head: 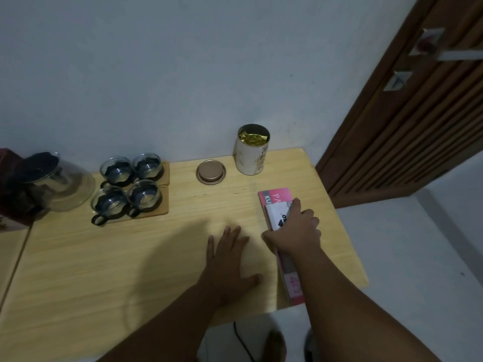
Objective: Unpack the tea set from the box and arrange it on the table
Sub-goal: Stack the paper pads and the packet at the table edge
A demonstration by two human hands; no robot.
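Note:
A glass teapot [56, 181] with a dark lid stands at the far left of the wooden table [104, 257]. Beside it, several glass cups [130, 185] with black holders sit on wooden coasters. A white tea canister [252, 152] stands open at the back, gold foil showing inside, with its round copper lid [211, 171] lying to its left. My left hand [230, 259] rests flat on the table, fingers spread. My right hand [298, 231] presses on a long pink box [277, 197] near the table's right edge, its fingers curled over a white sheet there.
A dark red box [10, 194] stands at the far left behind the teapot. A second table surface [10, 254] adjoins on the left. A brown wooden door [407, 113] with a metal handle is at the right. A black cable [243, 340] runs on the floor below.

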